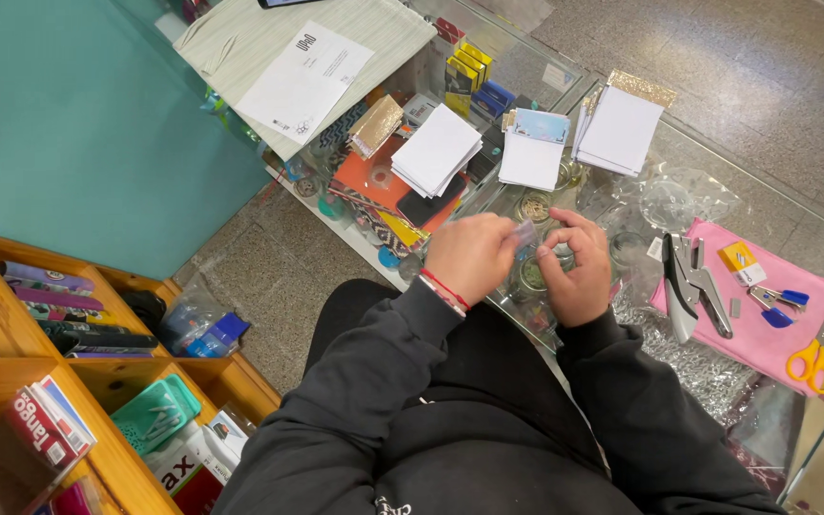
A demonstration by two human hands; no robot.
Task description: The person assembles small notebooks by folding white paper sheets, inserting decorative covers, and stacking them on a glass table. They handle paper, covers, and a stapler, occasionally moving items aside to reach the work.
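Hands meet over the glass counter point(717, 181), where your left hand point(472, 256) and right hand point(579, 267) pinch closed on a small clear bag point(525, 235) between them, so next I think you need steady fingertips to open it.

Both hands close tog., L grip point(470, 256) & R grip point(576, 267) pinching

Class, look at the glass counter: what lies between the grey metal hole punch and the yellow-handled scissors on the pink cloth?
In the head view, a small blue-handled clip tool lies between the hole punch and scissors.
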